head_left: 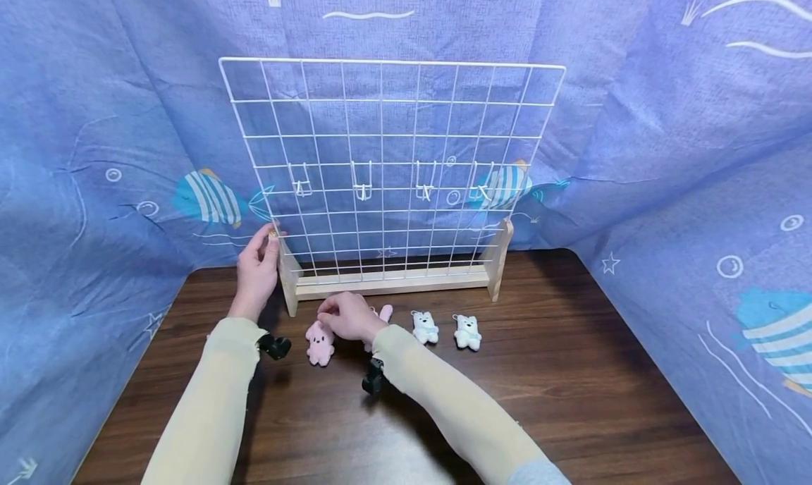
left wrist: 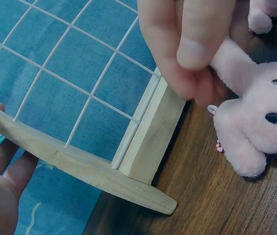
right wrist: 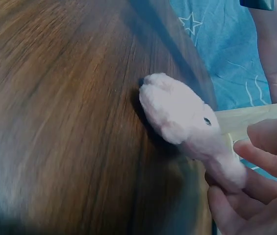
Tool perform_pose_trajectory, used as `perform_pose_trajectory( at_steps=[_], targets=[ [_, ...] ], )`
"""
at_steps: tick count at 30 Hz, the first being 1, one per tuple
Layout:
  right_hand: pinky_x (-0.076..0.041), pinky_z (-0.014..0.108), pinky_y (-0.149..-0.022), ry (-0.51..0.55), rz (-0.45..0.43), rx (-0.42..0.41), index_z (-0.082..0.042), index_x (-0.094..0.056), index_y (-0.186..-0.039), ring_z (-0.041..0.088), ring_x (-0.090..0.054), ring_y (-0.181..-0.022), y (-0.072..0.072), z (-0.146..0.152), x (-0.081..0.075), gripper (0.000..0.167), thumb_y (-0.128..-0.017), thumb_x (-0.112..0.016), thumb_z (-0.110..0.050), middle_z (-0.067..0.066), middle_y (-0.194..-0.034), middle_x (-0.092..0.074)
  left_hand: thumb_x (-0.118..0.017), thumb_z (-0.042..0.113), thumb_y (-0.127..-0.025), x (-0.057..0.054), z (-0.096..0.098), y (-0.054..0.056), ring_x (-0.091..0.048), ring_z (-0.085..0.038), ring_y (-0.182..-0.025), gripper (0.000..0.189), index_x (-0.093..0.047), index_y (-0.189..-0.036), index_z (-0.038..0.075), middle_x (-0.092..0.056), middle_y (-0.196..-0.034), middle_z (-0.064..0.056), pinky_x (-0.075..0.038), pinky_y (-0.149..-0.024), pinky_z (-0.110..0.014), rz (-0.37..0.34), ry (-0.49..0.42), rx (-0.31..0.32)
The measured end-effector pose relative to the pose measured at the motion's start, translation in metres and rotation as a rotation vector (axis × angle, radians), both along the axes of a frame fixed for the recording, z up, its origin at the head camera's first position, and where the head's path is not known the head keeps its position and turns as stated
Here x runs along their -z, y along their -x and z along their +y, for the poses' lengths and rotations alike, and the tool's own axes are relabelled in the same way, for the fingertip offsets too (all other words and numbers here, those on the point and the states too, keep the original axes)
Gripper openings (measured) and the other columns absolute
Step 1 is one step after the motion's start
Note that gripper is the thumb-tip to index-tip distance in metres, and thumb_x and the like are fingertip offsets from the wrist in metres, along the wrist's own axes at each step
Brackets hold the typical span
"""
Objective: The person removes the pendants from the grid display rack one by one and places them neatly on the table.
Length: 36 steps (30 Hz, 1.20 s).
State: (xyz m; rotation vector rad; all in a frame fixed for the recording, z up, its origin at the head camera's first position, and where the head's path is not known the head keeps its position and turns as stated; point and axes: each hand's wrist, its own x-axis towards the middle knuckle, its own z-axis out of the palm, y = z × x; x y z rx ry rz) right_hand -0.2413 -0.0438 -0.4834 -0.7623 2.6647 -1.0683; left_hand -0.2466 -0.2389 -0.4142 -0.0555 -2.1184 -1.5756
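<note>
At the left wooden upright of the stand [left wrist: 64, 156], my left hand [head_left: 258, 266] holds on, its fingers behind the wood. My right hand [head_left: 352, 317] is bent over a pink plush bunny [head_left: 320, 345] lying on the table. In the right wrist view, one ear of the bunny [right wrist: 182, 110] lies among the curled fingers; I cannot tell whether they pinch it. A small cord loop [left wrist: 212, 110] on its head sits just below the fingertips. A second pink plush toy [head_left: 385, 313] is partly hidden by the right hand.
A white wire grid [head_left: 380, 135] rises from the wooden base [head_left: 393, 282], with several hooks [head_left: 363, 192] in a row. Two white plush toys [head_left: 424, 327] [head_left: 468, 333] lie on the brown table [head_left: 571, 372] to the right. Blue patterned cloth [head_left: 653, 154] surrounds the table.
</note>
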Motion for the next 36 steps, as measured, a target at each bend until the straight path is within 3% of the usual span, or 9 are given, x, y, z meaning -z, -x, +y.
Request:
perform_pose_trajectory(
  at_steps=[7, 13, 16, 20, 22, 28, 31, 36],
  targets=[
    [-0.050, 0.022, -0.095, -0.033, 0.053, -0.091, -0.014, -0.076, -0.124, 0.007, -0.067, -0.110, -0.005, 0.011, -0.008, 0.025, -0.105, -0.066, -0.025, -0.004, -0.121, -0.076, -0.048, 0.015, -0.113, -0.001, -0.002, 0.000, -0.061, -0.021, -0.096, 0.040, -0.056, -0.150, 0.004, -0.064, -0.138, -0.029, -0.041, -0.071, -0.019, -0.025, 0.011, 0.001],
    [-0.049, 0.026, -0.104, -0.009, 0.125, -0.142, -0.014, -0.075, -0.127, 0.010, -0.065, -0.120, -0.011, 0.033, -0.016, 0.028, -0.104, -0.066, -0.027, -0.004, -0.129, -0.074, -0.047, 0.016, -0.113, -0.001, 0.000, -0.001, -0.060, -0.021, -0.101, 0.040, -0.055, -0.151, 0.004, -0.062, -0.140, -0.029, -0.040, -0.073, -0.019, -0.045, 0.014, 0.006],
    [-0.057, 0.029, -0.092, 0.040, 0.100, -0.146, -0.014, -0.073, -0.130, 0.011, -0.074, -0.099, -0.015, 0.048, -0.021, 0.029, -0.105, -0.066, -0.026, 0.000, -0.135, -0.071, -0.048, 0.015, -0.113, -0.003, 0.002, 0.000, -0.060, -0.022, -0.099, 0.040, -0.056, -0.150, 0.005, -0.065, -0.138, -0.025, -0.041, -0.072, -0.019, -0.035, 0.013, 0.001],
    [-0.057, 0.034, -0.093, 0.085, 0.101, -0.131, -0.015, -0.071, -0.132, 0.011, -0.074, -0.090, -0.022, 0.071, -0.028, 0.030, -0.104, -0.067, -0.025, 0.002, -0.137, -0.070, -0.049, 0.014, -0.113, -0.003, 0.003, 0.002, -0.060, -0.020, -0.095, 0.039, -0.058, -0.150, 0.005, -0.066, -0.136, -0.026, -0.040, -0.072, -0.018, -0.013, 0.013, -0.001],
    [-0.050, 0.035, -0.105, 0.084, 0.170, -0.127, -0.013, -0.073, -0.130, 0.012, -0.069, -0.110, -0.025, 0.084, -0.030, 0.030, -0.103, -0.068, -0.025, 0.000, -0.134, -0.072, -0.048, 0.014, -0.113, -0.001, 0.003, 0.004, -0.060, -0.018, -0.094, 0.039, -0.057, -0.150, 0.005, -0.064, -0.137, -0.029, -0.040, -0.071, -0.018, -0.012, 0.017, 0.001],
    [-0.053, 0.039, -0.099, 0.141, 0.242, -0.103, -0.009, -0.074, -0.127, 0.018, -0.070, -0.109, -0.041, 0.128, -0.030, 0.028, -0.101, -0.070, -0.020, 0.000, -0.124, -0.075, -0.049, 0.013, -0.112, 0.002, 0.002, 0.005, -0.062, -0.022, -0.101, 0.040, -0.056, -0.150, 0.003, -0.064, -0.137, -0.030, -0.041, -0.073, -0.016, -0.011, 0.009, 0.009],
    [-0.053, 0.041, -0.101, 0.164, 0.264, -0.074, -0.008, -0.074, -0.126, 0.018, -0.068, -0.119, -0.048, 0.152, -0.024, 0.028, -0.102, -0.070, -0.020, 0.001, -0.124, -0.075, -0.049, 0.013, -0.112, 0.000, 0.001, 0.004, -0.063, -0.019, -0.101, 0.040, -0.055, -0.151, 0.002, -0.064, -0.136, -0.030, -0.041, -0.074, -0.015, -0.001, 0.024, 0.009],
    [-0.056, 0.048, -0.096, 0.201, 0.263, -0.014, -0.008, -0.074, -0.125, 0.026, -0.071, -0.112, -0.055, 0.190, -0.016, 0.027, -0.100, -0.073, -0.018, 0.003, -0.123, -0.075, -0.048, 0.012, -0.112, -0.002, -0.002, 0.006, -0.064, -0.023, -0.110, 0.042, -0.054, -0.153, 0.004, -0.065, -0.138, -0.027, -0.042, -0.078, -0.012, -0.004, 0.037, -0.001]
  ],
)
